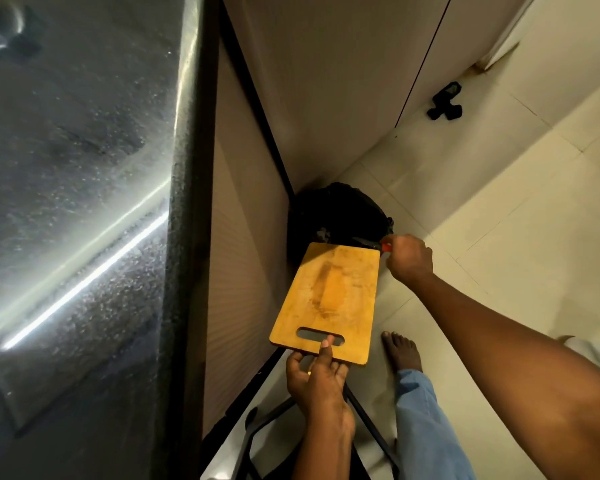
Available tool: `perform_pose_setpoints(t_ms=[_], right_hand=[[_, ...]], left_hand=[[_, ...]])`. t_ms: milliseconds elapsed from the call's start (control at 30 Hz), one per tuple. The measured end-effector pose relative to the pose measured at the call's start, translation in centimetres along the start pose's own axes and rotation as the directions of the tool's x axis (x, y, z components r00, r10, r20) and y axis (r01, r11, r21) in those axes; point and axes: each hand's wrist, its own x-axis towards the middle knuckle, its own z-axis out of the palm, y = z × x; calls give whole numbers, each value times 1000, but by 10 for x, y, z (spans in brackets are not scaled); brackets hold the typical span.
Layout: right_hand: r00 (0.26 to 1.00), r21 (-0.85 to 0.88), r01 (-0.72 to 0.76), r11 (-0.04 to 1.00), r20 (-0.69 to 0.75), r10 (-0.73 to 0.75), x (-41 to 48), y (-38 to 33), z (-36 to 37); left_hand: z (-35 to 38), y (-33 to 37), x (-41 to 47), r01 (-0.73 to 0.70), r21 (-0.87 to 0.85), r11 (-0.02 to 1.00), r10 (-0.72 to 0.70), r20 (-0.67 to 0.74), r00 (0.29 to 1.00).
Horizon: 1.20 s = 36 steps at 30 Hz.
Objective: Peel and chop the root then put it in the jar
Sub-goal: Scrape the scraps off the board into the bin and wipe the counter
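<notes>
A stained wooden chopping board [329, 296] is held out over the floor, tilted toward a black bin bag [340, 213] in the corner. My left hand [317, 375] grips the board by its handle end, thumb on top beside the slot. My right hand [407, 259] holds a knife with a red handle [386, 247] at the board's far right corner; the dark blade lies along the board's far edge over the bag. No root or jar is in view.
A dark stone counter [77, 202] fills the left, its edge running top to bottom. Beige cabinet doors [326, 91] stand behind the bag. A black metal frame [368, 420] sits below the board. My bare foot [400, 351] stands on the pale tiled floor. A small black object [445, 102] lies at the back.
</notes>
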Motion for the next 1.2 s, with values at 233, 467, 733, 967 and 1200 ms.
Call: perform_pose_setpoints(t_ms=[233, 467, 733, 967, 1200], right_hand=[[988, 442, 78, 893, -154, -10, -34, 1, -39], [963, 478, 176, 860, -265, -49, -115, 6, -101], [883, 369, 267, 890, -464, -72, -200, 9, -204], [825, 285, 257, 924, -562, -56, -268, -13, -282], [839, 356, 342, 869, -533, -111, -318, -65, -307]], left_hand=[[0, 3, -19, 7, 8, 1000, -8, 79, 997], [-5, 21, -74, -5, 27, 1000, -2, 259, 966], [-22, 61, -160, -39, 116, 993, -21, 475, 880], [-54, 107, -232, -97, 42, 994, 55, 581, 812], [-110, 171, -261, -266, 6, 964, 211, 591, 778]])
